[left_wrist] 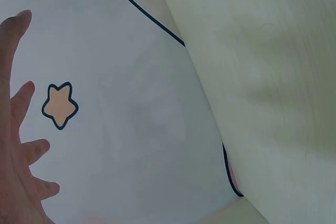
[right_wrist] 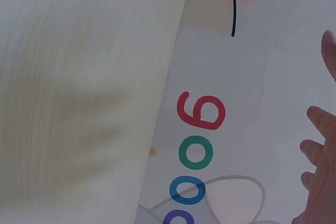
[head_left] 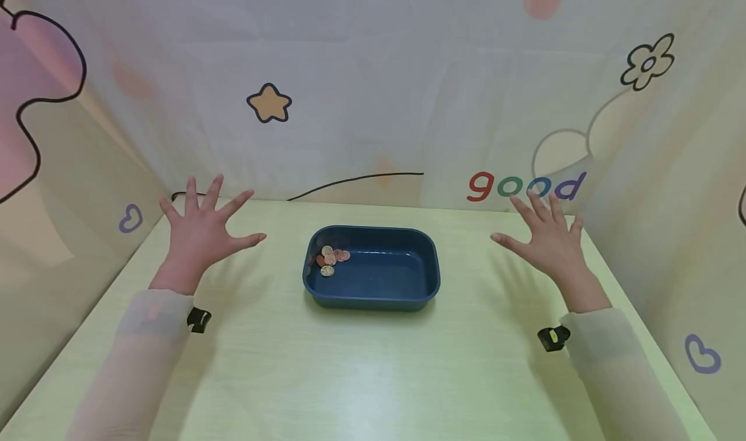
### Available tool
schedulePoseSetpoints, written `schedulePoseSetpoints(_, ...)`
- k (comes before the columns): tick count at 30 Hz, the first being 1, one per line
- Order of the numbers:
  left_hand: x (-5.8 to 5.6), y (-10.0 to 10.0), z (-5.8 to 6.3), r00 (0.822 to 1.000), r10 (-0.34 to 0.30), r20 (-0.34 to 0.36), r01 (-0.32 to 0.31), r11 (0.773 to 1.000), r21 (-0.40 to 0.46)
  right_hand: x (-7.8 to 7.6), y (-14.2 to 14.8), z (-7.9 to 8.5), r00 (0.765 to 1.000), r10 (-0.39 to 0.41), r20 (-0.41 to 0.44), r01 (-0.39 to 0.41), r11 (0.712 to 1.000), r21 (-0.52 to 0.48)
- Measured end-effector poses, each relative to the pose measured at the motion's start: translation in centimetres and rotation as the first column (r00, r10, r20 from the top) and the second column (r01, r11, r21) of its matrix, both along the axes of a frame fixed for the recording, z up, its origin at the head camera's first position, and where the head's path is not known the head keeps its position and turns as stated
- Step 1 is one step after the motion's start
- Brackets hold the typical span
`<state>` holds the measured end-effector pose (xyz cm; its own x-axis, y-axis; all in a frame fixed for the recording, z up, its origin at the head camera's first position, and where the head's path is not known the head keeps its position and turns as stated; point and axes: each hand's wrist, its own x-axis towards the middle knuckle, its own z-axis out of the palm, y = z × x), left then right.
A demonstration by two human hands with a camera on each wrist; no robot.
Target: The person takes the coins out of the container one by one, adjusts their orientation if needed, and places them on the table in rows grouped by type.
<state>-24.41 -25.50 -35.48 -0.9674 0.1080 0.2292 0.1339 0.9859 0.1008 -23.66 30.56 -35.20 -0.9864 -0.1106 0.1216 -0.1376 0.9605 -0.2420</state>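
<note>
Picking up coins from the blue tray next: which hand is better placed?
Probably the left hand: the coins lie at the left end of the blue tray, nearer that hand than the right hand. Both hands are empty and open.

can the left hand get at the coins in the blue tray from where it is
Probably yes: the left hand is spread and holds nothing, the coins lie at the tray's near side to it, and only the low wall of the blue tray stands between.
</note>
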Motion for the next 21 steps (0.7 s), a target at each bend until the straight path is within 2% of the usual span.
schedulePoseSetpoints(7,0.4,-0.1,-0.5,1.0,0.008,-0.001,-0.008,1.0,0.014,0.2,-0.1,-0.9,1.0,-0.006,-0.014,0.006,1.0,-0.023)
schedulePoseSetpoints(14,1.0,0.2,-1.1,1.0,0.031,0.001,-0.031,0.999,0.03,0.6,-0.2,-2.5,0.998,-0.023,-0.052,0.019,0.997,-0.071)
schedulePoseSetpoints(21,1.3,0.5,-2.2,0.999,0.036,-0.035,-0.033,0.997,0.074,0.9,-0.7,-3.5,0.997,-0.018,-0.07,0.009,0.99,-0.14)
